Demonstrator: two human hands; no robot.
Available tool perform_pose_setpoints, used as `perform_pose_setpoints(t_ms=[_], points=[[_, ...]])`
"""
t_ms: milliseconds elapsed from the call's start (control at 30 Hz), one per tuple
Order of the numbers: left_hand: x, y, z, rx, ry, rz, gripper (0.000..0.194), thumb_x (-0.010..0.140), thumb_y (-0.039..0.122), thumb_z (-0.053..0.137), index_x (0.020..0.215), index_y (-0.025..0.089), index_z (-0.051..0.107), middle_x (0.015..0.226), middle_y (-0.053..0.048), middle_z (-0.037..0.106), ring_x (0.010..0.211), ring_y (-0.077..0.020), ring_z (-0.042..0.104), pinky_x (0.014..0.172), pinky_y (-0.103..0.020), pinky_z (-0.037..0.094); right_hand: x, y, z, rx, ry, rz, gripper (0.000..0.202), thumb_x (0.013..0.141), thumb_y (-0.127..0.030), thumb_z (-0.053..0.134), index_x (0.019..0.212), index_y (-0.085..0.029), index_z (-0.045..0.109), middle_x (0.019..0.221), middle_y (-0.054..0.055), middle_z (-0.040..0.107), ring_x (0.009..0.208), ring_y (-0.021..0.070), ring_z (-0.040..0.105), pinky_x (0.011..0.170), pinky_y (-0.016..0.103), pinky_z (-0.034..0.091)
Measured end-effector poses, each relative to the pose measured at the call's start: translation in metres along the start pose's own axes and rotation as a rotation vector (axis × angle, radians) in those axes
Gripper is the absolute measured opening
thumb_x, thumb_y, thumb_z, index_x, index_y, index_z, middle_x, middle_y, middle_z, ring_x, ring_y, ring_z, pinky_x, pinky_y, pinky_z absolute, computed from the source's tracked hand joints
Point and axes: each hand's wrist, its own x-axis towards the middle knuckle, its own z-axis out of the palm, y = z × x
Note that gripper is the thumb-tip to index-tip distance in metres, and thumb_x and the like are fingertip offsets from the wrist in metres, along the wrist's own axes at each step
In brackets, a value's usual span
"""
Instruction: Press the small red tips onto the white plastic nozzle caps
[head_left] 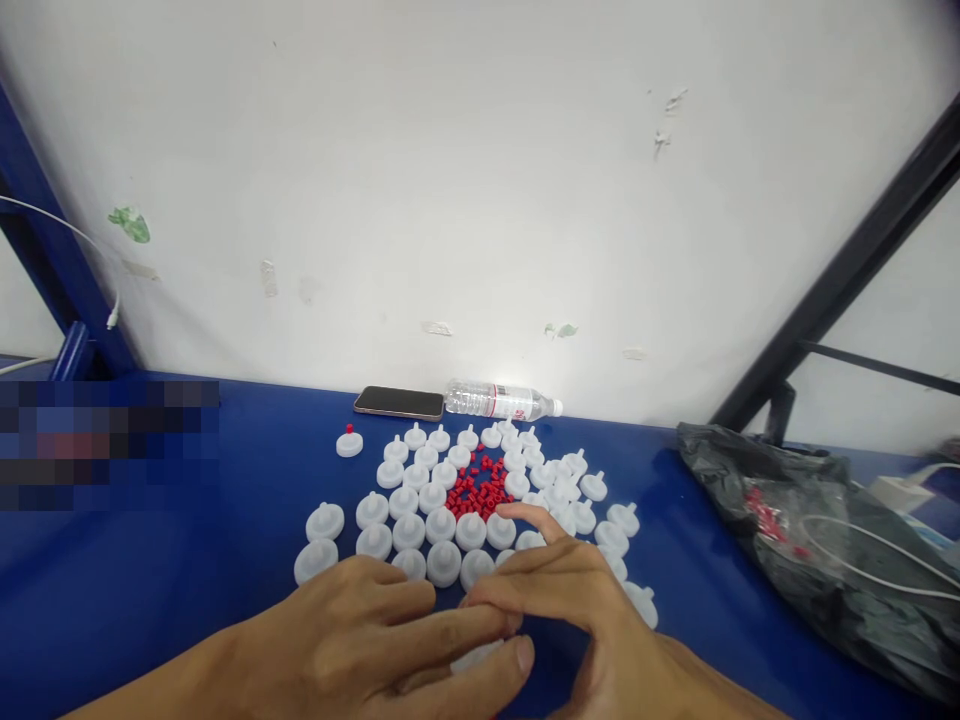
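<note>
My left hand [405, 640] is closed around a white plastic spout cap [476, 657], a small part of which shows between its fingers. My right hand [570, 590] meets it from the other side, its fingertips against the left fingers. Its fingers are spread, with a gap to the thumb, whose tip is hidden. Just beyond both hands stand many white spout caps [443, 565], round with a thin upright nozzle. Among them lies a pile of small red tip caps [480, 490]. One white cap with a red tip [349, 442] stands apart at the left.
A phone [400, 403] and a clear water bottle [502, 401] lie along the wall on the blue table [247, 440]. At right is a black plastic bag [817, 590] with a clear bag of red pieces [772, 520] and a white cable. Metal posts flank both sides.
</note>
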Motion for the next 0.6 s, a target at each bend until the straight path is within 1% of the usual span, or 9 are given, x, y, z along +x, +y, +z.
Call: perform_pose_setpoints(t_ms=[67, 133, 167, 233, 300, 333, 467, 533, 600], points=[[0.001, -0.001, -0.001, -0.006, -0.029, -0.009, 0.027, 0.100, 0.016, 0.054, 0.121, 0.016, 0.070, 0.107, -0.005, 0.081, 0.052, -0.0128, 0.059, 0.038, -0.032, 0.037, -0.001, 0.002, 0.000, -0.010, 0.031, 0.021, 0.026, 0.082, -0.041, 0.083, 0.098, -0.022, 0.075, 0.079, -0.002, 0.078, 0.070, 0.0146, 0.075, 0.120, 0.039, 0.036], [0.001, -0.006, -0.005, 0.015, -0.085, -0.012, 0.033, 0.103, 0.015, 0.042, 0.123, 0.014, 0.068, 0.113, -0.007, 0.080, 0.055, -0.0138, 0.062, 0.042, -0.032, 0.042, -0.004, 0.006, -0.001, -0.030, 0.057, 0.057, 0.046, 0.082, -0.044, 0.085, 0.122, -0.026, 0.072, 0.099, 0.000, 0.082, 0.090, 0.0196, 0.079, 0.124, 0.043, 0.031], [0.000, -0.011, -0.007, 0.044, -0.098, -0.012, 0.035, 0.104, 0.014, 0.039, 0.125, 0.014, 0.067, 0.118, -0.007, 0.079, 0.060, -0.0142, 0.065, 0.046, -0.031, 0.046, -0.005, 0.008, -0.002, -0.029, 0.066, 0.073, 0.054, 0.085, -0.046, 0.083, 0.134, -0.028, 0.066, 0.107, 0.001, 0.082, 0.099, 0.0208, 0.078, 0.126, 0.044, 0.027], [-0.005, -0.025, -0.013, 0.131, -0.058, -0.035, 0.034, 0.104, 0.013, 0.042, 0.129, 0.018, 0.065, 0.123, -0.007, 0.076, 0.079, -0.0153, 0.072, 0.062, -0.029, 0.055, -0.007, 0.013, -0.005, -0.009, 0.084, 0.094, 0.048, 0.099, -0.041, 0.069, 0.145, -0.032, 0.056, 0.114, -0.002, 0.081, 0.108, 0.0187, 0.076, 0.128, 0.045, 0.022], [-0.011, -0.044, -0.020, 0.229, 0.034, -0.082, 0.029, 0.099, 0.010, 0.054, 0.125, 0.015, 0.066, 0.121, -0.010, 0.075, 0.100, -0.0189, 0.073, 0.081, -0.029, 0.058, -0.007, 0.018, -0.009, -0.004, 0.113, 0.102, 0.033, 0.109, -0.029, 0.051, 0.141, -0.035, 0.058, 0.107, -0.006, 0.081, 0.101, 0.0143, 0.076, 0.126, 0.042, 0.025], [-0.015, -0.055, -0.024, 0.277, 0.037, -0.134, 0.028, 0.098, 0.010, 0.058, 0.123, 0.015, 0.067, 0.120, -0.009, 0.074, 0.102, -0.0190, 0.071, 0.081, -0.027, 0.057, -0.006, 0.020, -0.010, -0.013, 0.135, 0.104, 0.032, 0.110, -0.023, 0.046, 0.136, -0.034, 0.061, 0.102, -0.007, 0.080, 0.096, 0.0129, 0.076, 0.124, 0.041, 0.027], [-0.028, -0.093, -0.037, 0.428, 0.105, -0.457, 0.020, 0.097, 0.025, 0.067, 0.116, 0.025, 0.071, 0.121, -0.008, 0.063, 0.079, -0.0142, 0.064, 0.059, -0.024, 0.050, -0.006, 0.026, -0.013, -0.082, 0.194, 0.087, 0.026, 0.108, -0.015, 0.045, 0.116, -0.028, 0.066, 0.091, -0.006, 0.076, 0.084, 0.0125, 0.073, 0.119, 0.042, 0.030], [-0.034, -0.107, -0.043, 0.390, 0.036, -0.658, 0.023, 0.098, 0.037, 0.063, 0.115, 0.025, 0.072, 0.117, -0.008, 0.062, 0.082, -0.0183, 0.063, 0.057, -0.026, 0.047, -0.007, 0.028, -0.012, -0.112, 0.209, 0.065, 0.024, 0.107, -0.013, 0.045, 0.108, -0.026, 0.066, 0.088, -0.005, 0.075, 0.080, 0.0128, 0.072, 0.117, 0.043, 0.032], [-0.039, -0.117, -0.050, 0.213, -0.107, -0.848, 0.033, 0.097, 0.048, 0.060, 0.115, 0.022, 0.071, 0.116, -0.009, 0.065, 0.090, -0.0235, 0.063, 0.069, -0.031, 0.052, -0.008, 0.029, -0.011, -0.136, 0.216, 0.040, 0.025, 0.106, -0.011, 0.044, 0.105, -0.024, 0.065, 0.087, -0.004, 0.074, 0.078, 0.0130, 0.070, 0.115, 0.044, 0.033]])
